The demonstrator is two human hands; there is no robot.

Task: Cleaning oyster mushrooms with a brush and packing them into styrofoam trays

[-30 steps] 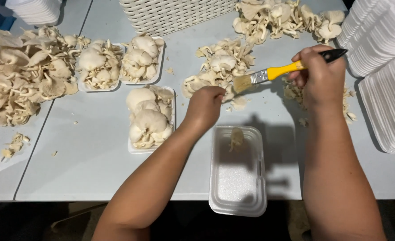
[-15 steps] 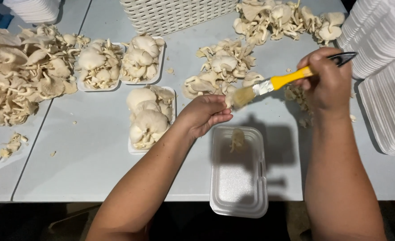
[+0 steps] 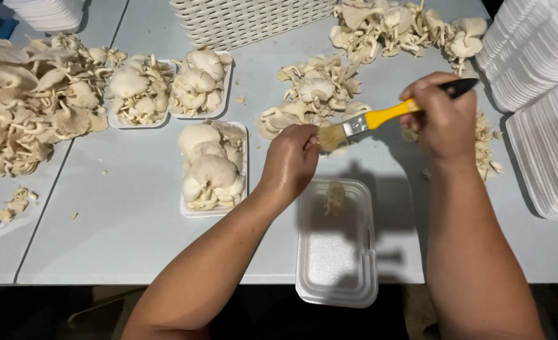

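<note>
A yellow-handled paintbrush with pale bristles [image 3: 361,124] is gripped in the right hand [image 3: 439,123], its bristles touching the left hand [image 3: 291,160], which is curled shut around something hidden. At six o'clock, a white foam tray [image 3: 335,258] rests on the pale bench [image 3: 128,226].

Right hand [image 3: 444,123] holding yellow-handled brush [image 3: 380,118], left hand [image 3: 290,160] cupping mushroom
</note>
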